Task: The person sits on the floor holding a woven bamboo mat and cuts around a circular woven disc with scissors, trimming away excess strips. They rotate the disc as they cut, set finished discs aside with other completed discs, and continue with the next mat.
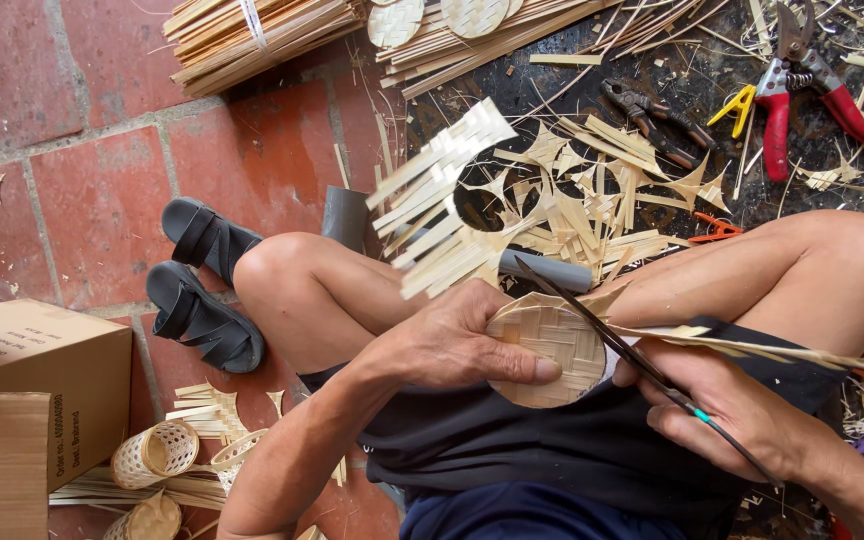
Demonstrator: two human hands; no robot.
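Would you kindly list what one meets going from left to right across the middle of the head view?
Cardboard box → black sandals → left hand → round woven disc → scissors → right hand.

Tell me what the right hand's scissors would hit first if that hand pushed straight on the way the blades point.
The right hand aims its scissors up-left over the woven bamboo disc held by the left hand. Going on, the tips would likely meet the loose bamboo strips fanning out beyond; depth is unclear.
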